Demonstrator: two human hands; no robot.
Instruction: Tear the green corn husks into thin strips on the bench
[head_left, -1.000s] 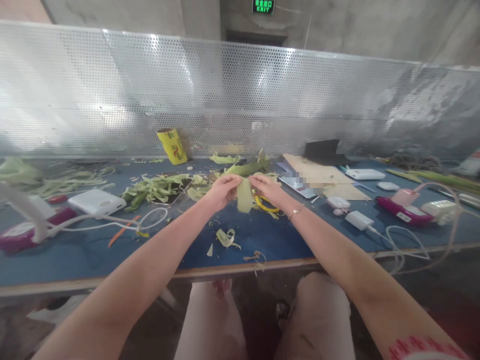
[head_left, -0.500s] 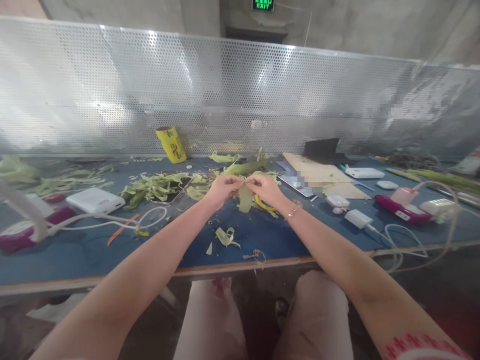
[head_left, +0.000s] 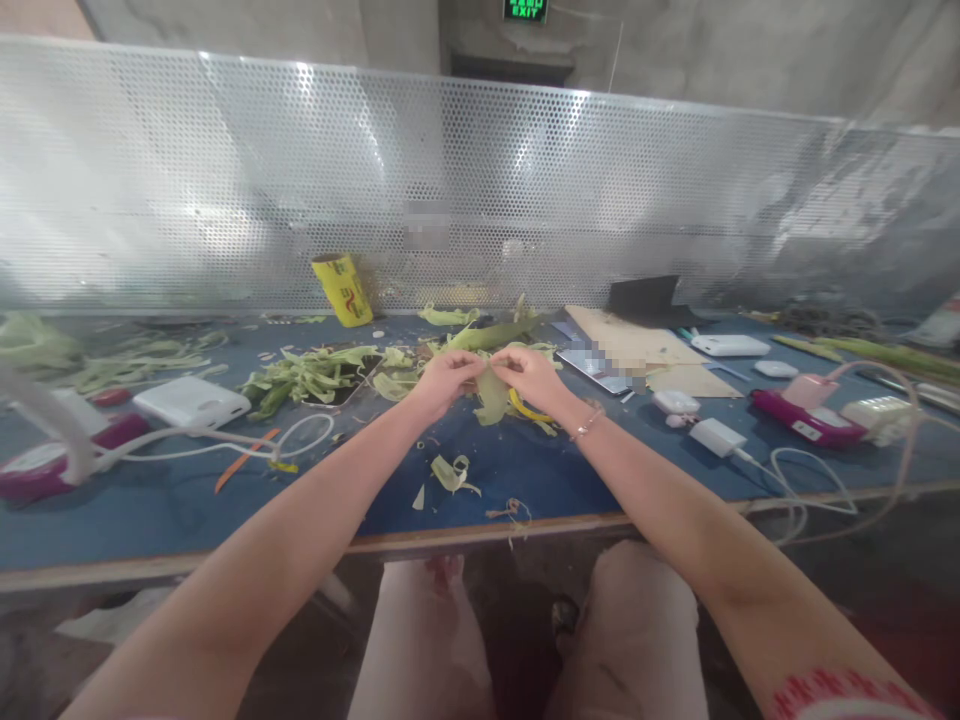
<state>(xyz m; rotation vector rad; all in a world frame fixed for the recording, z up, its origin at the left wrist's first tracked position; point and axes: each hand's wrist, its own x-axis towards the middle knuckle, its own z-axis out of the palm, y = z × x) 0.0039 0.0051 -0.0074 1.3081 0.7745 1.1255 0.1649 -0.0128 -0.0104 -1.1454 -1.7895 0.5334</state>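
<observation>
My left hand (head_left: 448, 380) and my right hand (head_left: 531, 378) nearly meet over the middle of the blue table (head_left: 300, 510). Both pinch the top of a pale green leaf strip (head_left: 492, 398), which hangs down between the fingertips. Behind the hands lies a larger green leaf (head_left: 487, 335). A heap of green strips (head_left: 304, 380) sits to the left, over a dark flat object. Something yellow and curved (head_left: 527, 408) shows beneath my right hand. Nearer the front edge are curled pale scraps (head_left: 454, 473).
A yellow can (head_left: 343, 290) stands near the perforated metal screen (head_left: 480, 190). White power bank (head_left: 191, 402) and cables are at left. Cardboard (head_left: 630, 340), a phone (head_left: 596, 370), a white charger (head_left: 716, 437) and a purple power strip (head_left: 802, 418) lie at right.
The hanging leaf strip has shifted slightly between the fingertips. Both hands stay in nearly the same place.
</observation>
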